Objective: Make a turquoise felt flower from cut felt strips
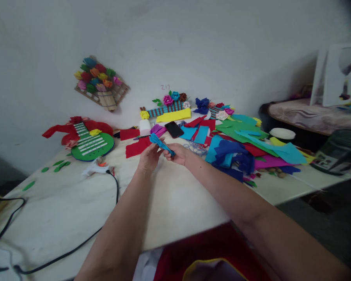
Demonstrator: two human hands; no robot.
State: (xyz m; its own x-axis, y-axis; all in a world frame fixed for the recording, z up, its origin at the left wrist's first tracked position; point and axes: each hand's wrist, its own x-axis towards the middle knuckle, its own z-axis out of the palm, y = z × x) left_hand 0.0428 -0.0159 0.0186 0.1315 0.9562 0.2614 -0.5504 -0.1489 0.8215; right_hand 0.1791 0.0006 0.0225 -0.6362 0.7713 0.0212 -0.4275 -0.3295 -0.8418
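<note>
Working remotely, I have left hand (148, 159) and right hand (179, 154) fingers clamped on a blue bundle (158, 142). A phone (174, 129) lies beyond.

Bare tabletop (181, 203) near middle, between forearms (134, 207): passable. Left: glue gun (95, 168) and black cord (76, 248) curving near-left, in the way. Right blocked by heaped coloured sheets (244, 136). Beyond left hand (148, 159), right hand (178, 153): red sheet (136, 148), phone (174, 130).
</note>
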